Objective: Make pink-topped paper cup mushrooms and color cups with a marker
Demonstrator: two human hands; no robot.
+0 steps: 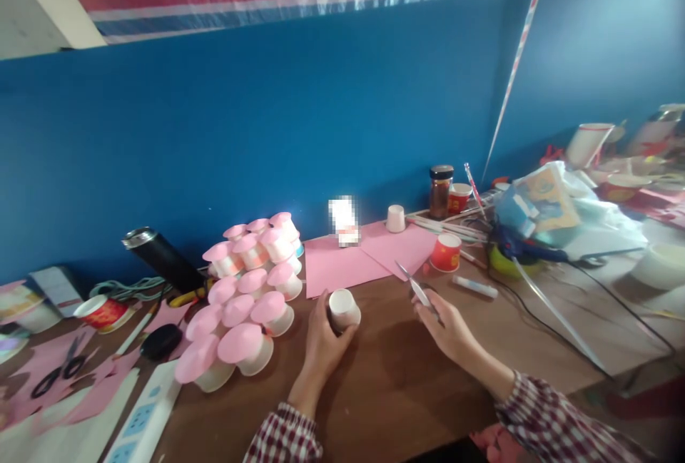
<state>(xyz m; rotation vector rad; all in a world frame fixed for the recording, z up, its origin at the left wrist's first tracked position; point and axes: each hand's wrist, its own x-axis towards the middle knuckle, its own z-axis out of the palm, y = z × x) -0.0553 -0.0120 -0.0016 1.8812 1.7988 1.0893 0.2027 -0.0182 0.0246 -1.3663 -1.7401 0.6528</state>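
My left hand [324, 345] is wrapped round a small white paper cup [341, 302] over the brown table. The cup's mouth faces up toward me. To the right, my right hand [448, 327] is closed on a thin pointed cutting tool [419, 290], its tip aimed up and to the left. Fingers partly cover the tool, so whether it is a knife or closed scissors is unclear. Left of the cup stands a cluster of paper cups topped with pink paper discs [242, 343]. Pink paper sheets [337, 267] lie behind my hands.
An upside-down white cup [396, 219] stands on the pink paper. A red cup [446, 252] and a white marker [475, 287] lie beyond my right hand. Leftward are black scissors [58, 367], a power strip [143, 413] and a black flask [163, 260]. Plastic bags [578, 213] pile up rightward.
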